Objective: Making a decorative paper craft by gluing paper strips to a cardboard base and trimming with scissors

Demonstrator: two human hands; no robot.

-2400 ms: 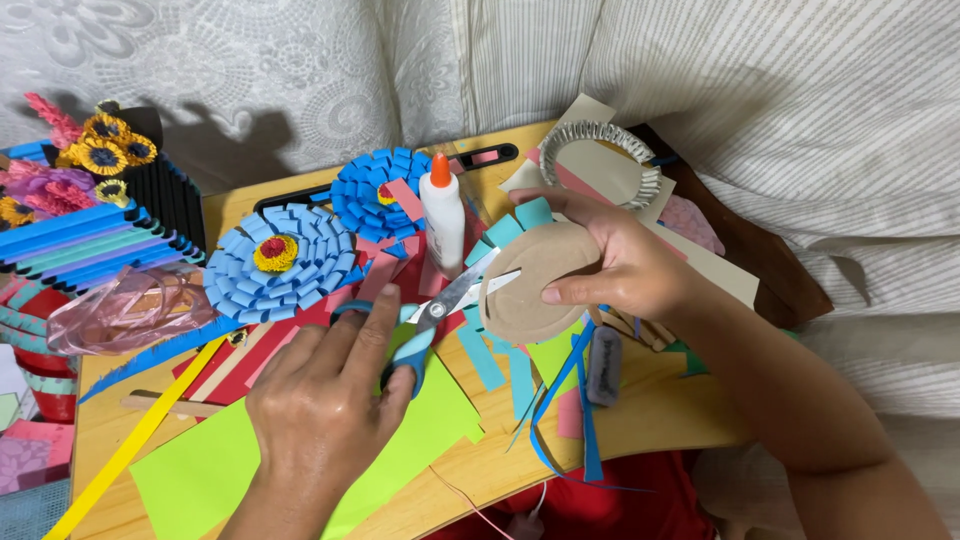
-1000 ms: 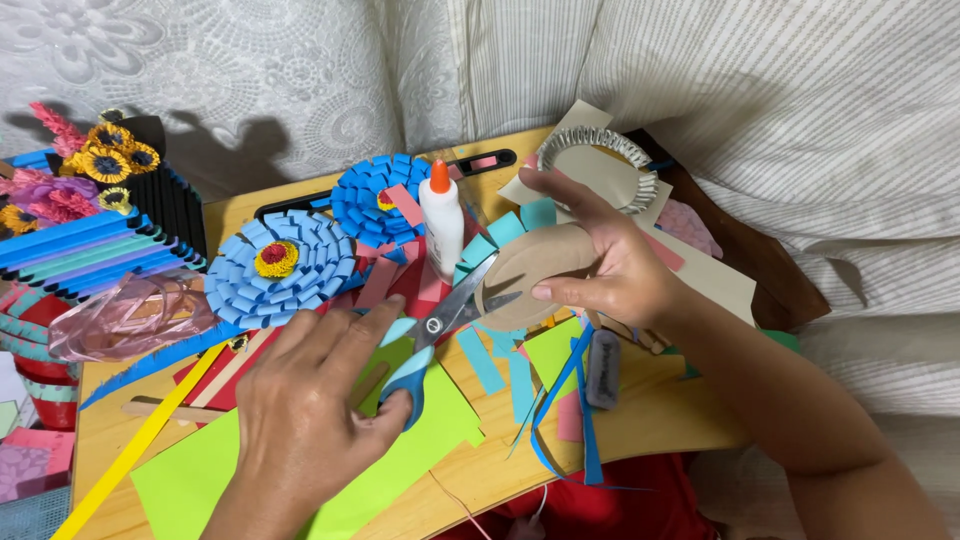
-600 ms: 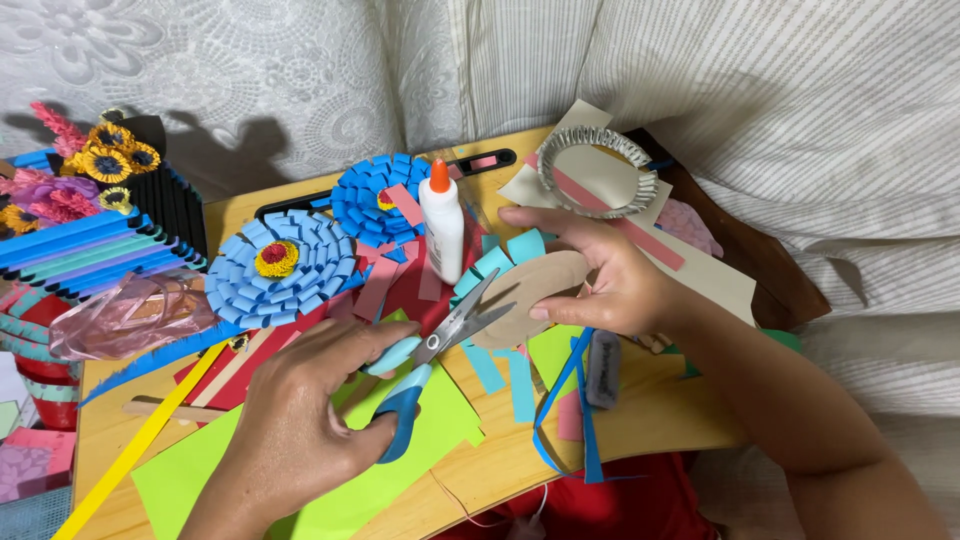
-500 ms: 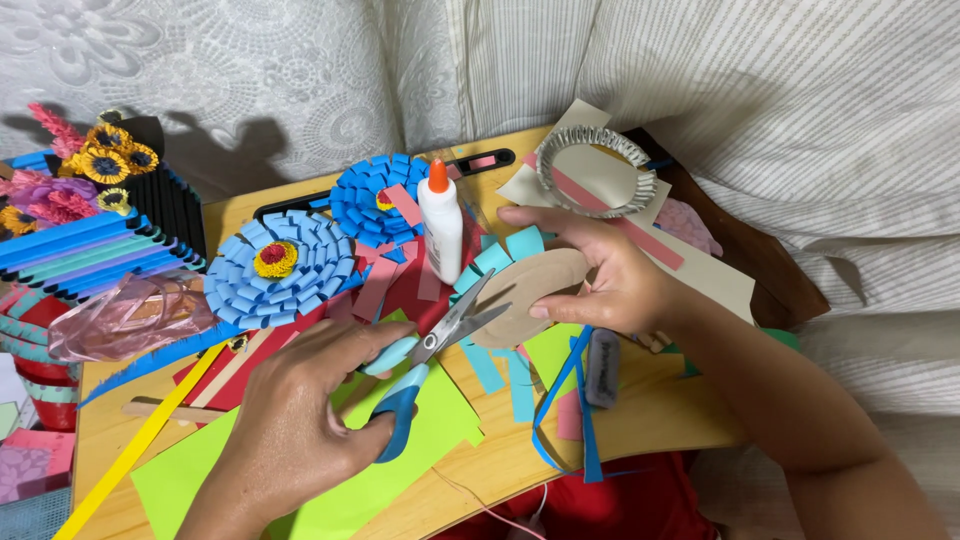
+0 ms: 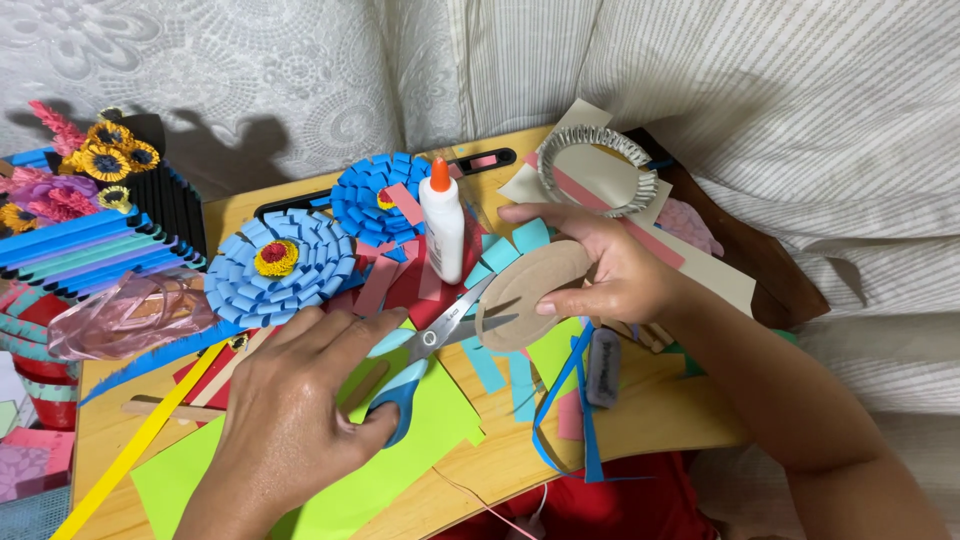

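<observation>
The left hand (image 5: pixel 290 420) has taken up the blue-handled scissors (image 5: pixel 425 345): a couple of seconds ago it was flat over them, and now its fingers are closed through the handles with the blades parted. The blades have reached the brown cardboard oval (image 5: pixel 530 292), which the right hand (image 5: pixel 610 270) pinches shut between thumb and fingers, lifted just above the wooden counter (image 5: pixel 640 420). The tip seems to bite the oval's edge, though the angle makes that hard to confirm. A glue bottle (image 5: pixel 442 218) stands upright just behind, beside two blue paper flowers (image 5: pixel 280 262).
</observation>
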